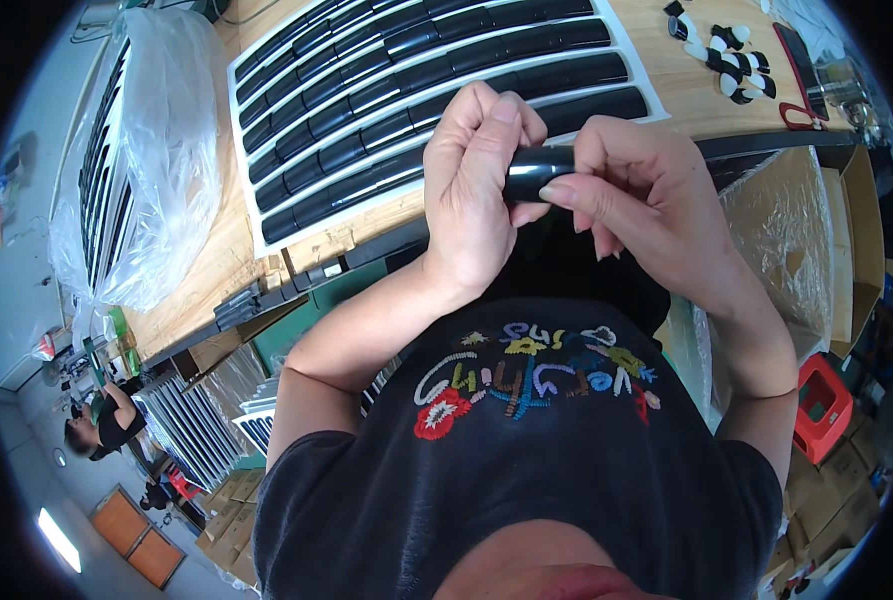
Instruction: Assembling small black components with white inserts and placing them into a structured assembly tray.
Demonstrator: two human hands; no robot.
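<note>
Between my two hands is a small glossy black cylindrical piece, held just above the table's near edge. My left hand grips its left end, with the thumb pointing up and away. At its right end, the thumb and bent forefinger of my right hand pinch it. Behind them on the table lies a white tray with rows of similar glossy black pieces. My left hand covers part of the nearest row.
A clear plastic bag with stacked trays lies at the left. Loose black and white pieces and red-handled scissors are at the far right. Nearby stand an open plastic-lined carton and a red stool. Another person works at left.
</note>
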